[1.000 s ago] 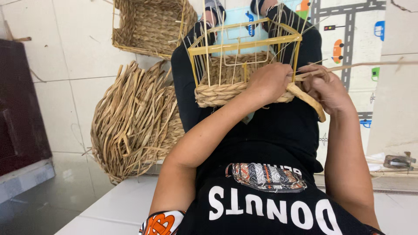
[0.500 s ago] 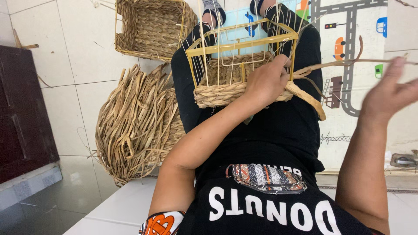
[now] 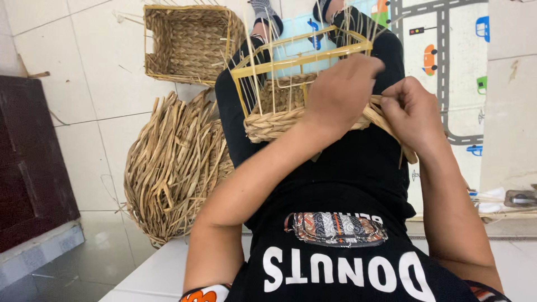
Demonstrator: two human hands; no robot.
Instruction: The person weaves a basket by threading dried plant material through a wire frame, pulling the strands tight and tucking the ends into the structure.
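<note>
We see a half-woven basket point(image 3: 291, 106) of rough, matt dried straw on a smooth yellow frame — beside it, glossy floor tiles point(image 3: 95, 89).

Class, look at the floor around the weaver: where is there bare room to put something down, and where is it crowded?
Bare tile lies between the dark mat and the finished basket, above the straw pile. More tile lies right of the play mat. The lap is crowded: both hands, left hand and right hand, work the basket frame.

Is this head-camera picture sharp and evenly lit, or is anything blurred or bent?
Head view: soft, even daylight, no harsh shadows; faint sheen on the floor tiles. The left hand, right hand and half-woven basket look sharp. Wide lens bends edges slightly.
</note>
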